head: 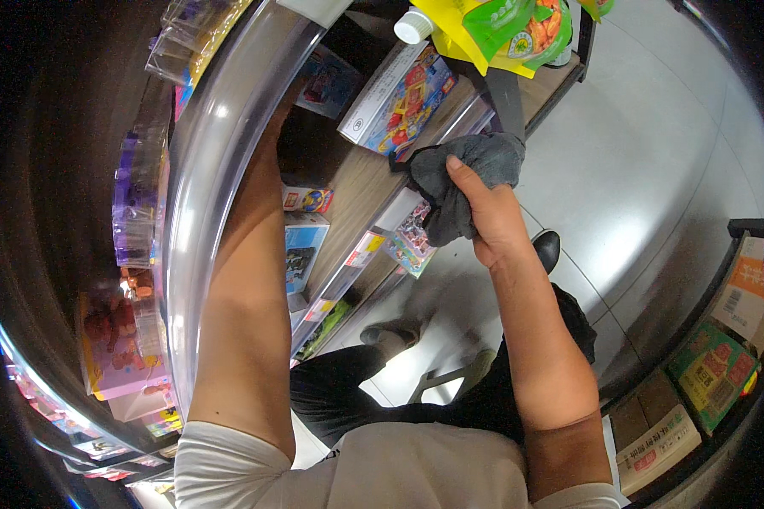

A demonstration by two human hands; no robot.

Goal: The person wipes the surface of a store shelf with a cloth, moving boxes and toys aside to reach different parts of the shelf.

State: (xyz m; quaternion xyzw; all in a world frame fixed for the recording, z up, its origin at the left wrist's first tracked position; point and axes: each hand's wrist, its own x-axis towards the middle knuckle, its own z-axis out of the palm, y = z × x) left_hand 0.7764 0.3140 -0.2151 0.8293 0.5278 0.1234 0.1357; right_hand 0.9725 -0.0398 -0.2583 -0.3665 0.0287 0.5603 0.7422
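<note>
A crumpled dark grey cloth (445,184) is gripped in my right hand (490,210), with the thumb pressed on top. It hangs beside the front edge of a wooden shelf (356,184). My left arm reaches in under the upper shelf's clear plastic edge, and the left hand is out of view in the dark behind it. On the wooden shelf, a boxed toy (398,102) lies just beyond the cloth. Near my left forearm stand a blue and white box (304,248) and a small colourful box (309,199).
Yellow-green pouches (503,32) and a white-capped bottle (414,25) stand at the top. The curved clear shelf edge (197,191) runs along the left. Price tags (364,248) line the lower shelf. Cartons (713,375) sit on a rack at right. My legs are below.
</note>
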